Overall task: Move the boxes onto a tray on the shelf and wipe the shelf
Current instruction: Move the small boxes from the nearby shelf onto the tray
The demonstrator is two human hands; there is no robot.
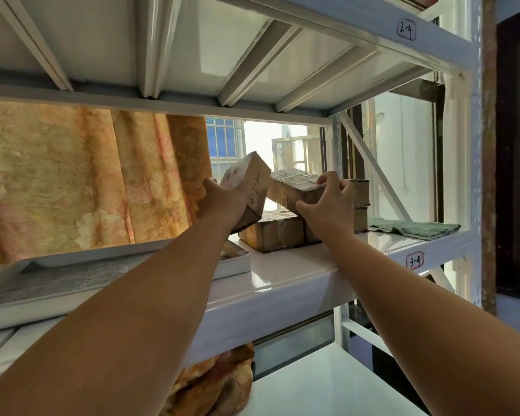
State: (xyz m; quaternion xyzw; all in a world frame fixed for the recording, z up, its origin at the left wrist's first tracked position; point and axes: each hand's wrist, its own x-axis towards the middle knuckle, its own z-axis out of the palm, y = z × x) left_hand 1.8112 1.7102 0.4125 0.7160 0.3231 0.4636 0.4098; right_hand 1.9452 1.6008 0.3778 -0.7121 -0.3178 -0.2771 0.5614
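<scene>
My left hand [225, 202] grips a cardboard box with handwriting on its side [251, 183], lifted and tilted above the white shelf [297, 280]. A tape-wrapped cardboard box [294, 183] is held slanted in my right hand [330, 205], above a stack of more boxes. One brown box [272, 234] lies flat on the shelf below; two stacked boxes [361, 202] stand just right of my right hand. A white tray [72, 283] with a grey patterned liner sits on the shelf to the left, under my left forearm.
A folded green cloth [415, 228] lies on the shelf at the right end. An orange patterned curtain [87, 181] hangs behind the shelf on the left. A window with bars shows behind the boxes. The upper shelf [222, 106] runs close overhead; a lower shelf [327, 382] is below.
</scene>
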